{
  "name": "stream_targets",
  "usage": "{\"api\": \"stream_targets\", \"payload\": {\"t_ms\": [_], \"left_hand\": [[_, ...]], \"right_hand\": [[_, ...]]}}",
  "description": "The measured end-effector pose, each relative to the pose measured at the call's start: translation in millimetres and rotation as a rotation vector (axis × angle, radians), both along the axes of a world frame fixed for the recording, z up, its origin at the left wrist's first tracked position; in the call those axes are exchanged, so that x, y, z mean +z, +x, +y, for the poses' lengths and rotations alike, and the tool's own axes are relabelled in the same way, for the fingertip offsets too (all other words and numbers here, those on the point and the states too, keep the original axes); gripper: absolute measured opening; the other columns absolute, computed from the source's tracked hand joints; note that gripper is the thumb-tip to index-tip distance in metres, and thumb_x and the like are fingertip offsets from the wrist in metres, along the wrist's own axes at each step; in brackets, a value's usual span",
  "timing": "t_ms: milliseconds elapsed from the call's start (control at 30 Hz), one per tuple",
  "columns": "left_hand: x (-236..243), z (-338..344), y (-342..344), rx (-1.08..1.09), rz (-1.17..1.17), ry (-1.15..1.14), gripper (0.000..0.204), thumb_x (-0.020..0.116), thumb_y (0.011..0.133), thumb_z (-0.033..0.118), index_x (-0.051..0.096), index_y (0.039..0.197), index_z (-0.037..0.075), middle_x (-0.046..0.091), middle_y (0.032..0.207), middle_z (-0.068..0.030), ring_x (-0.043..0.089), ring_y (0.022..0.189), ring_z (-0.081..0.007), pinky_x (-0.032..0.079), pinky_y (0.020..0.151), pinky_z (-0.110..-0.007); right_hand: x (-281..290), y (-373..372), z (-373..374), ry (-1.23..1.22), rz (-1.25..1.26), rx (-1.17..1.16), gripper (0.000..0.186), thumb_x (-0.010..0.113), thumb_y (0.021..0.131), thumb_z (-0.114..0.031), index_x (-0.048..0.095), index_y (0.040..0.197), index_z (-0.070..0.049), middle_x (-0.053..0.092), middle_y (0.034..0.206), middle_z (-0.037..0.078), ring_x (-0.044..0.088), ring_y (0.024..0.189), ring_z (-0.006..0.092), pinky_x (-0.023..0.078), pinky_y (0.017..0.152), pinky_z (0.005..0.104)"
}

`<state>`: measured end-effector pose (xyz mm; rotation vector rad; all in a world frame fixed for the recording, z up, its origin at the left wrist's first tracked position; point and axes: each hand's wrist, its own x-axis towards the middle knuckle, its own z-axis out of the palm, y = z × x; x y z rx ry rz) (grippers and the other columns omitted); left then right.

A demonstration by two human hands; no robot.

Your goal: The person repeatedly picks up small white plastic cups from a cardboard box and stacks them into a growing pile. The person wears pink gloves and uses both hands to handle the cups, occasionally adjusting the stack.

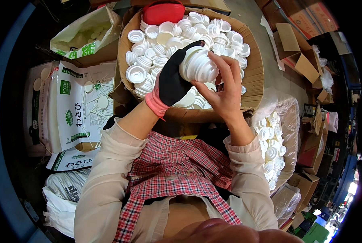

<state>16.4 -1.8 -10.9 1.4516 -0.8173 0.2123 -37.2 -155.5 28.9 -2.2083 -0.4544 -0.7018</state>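
Observation:
Over the large cardboard box, my left hand (pixel 172 83), in a black glove with a pink cuff, is closed around a white ribbed plastic piece (pixel 200 67) with stepped rings, like a collapsible cup or stopper. Bare, my right hand (pixel 228 95) grips the same piece from its right side, thumb below and index finger above. The piece lies tilted between both hands. Below and behind them, many similar white plastic pieces (pixel 136 75) are heaped in the cardboard box (pixel 253 67), partly hidden by my hands.
A red pouch (pixel 163 13) rests at the box's far edge. To the right, a clear plastic liner (pixel 289 121) holds more white pieces (pixel 272 153). Thin white plastic sticks (pixel 98 99) lie on printed bags at left, below an open white sack (pixel 108 25). Opened cartons (pixel 288 38) stand far right.

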Motion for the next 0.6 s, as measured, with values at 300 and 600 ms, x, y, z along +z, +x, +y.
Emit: {"api": "stream_targets", "payload": {"t_ms": [300,600], "left_hand": [[4.4,-0.2,-1.1,-0.005,0.018,-0.066,0.051,0.065,0.084,0.003,0.047,0.132,-0.003,0.055,0.132,-0.0147,0.056,0.117,-0.0245,0.044,0.099,-0.032],[0.9,-0.5,-0.2,0.007,0.001,-0.084,0.055,0.065,0.08,-0.003,0.047,0.132,-0.003,0.054,0.134,-0.0151,0.055,0.118,-0.0252,0.043,0.1,-0.032]], "right_hand": [[1.6,-1.5,-0.5,-0.028,0.019,0.016,0.066,0.081,0.066,-0.008,0.055,0.127,-0.008,0.05,0.11,0.014,0.056,0.098,0.0302,0.049,0.084,0.0373],[-0.6,0.1,0.2,-0.034,-0.025,0.011,0.067,0.083,0.064,-0.006,0.058,0.127,-0.01,0.052,0.111,0.007,0.052,0.086,0.0137,0.043,0.06,0.0229]]}}
